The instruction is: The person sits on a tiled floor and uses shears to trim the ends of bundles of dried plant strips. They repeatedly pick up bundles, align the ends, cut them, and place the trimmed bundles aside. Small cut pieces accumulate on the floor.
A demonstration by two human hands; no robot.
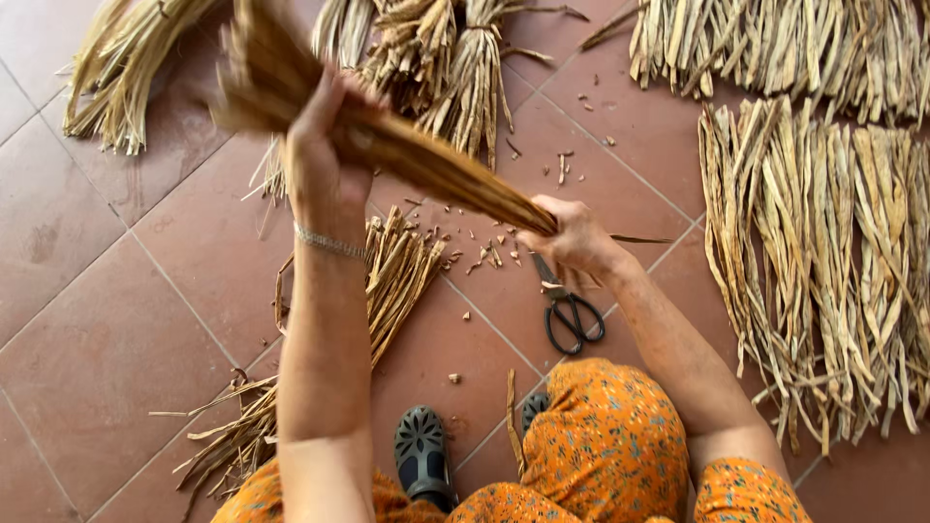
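Note:
A bundle of dried brown plant strips [426, 165] slants from upper left down to the right, above the red tiled floor. My left hand [325, 160] is raised and closed around the bundle's thick upper part, whose top end is blurred. My right hand [576, 237] grips the bundle's narrow lower end. Black-handled scissors [567, 310] lie on the floor just below my right hand.
Another small bundle [397, 281] lies on the floor under my left arm. Laid-out dried strips [823, 252] fill the right side, and tied sheaves [436, 68] lie at the top. Loose strips [232, 436] lie lower left. Small cut scraps [484, 254] dot the tiles. My black shoe [423, 455] shows at the bottom.

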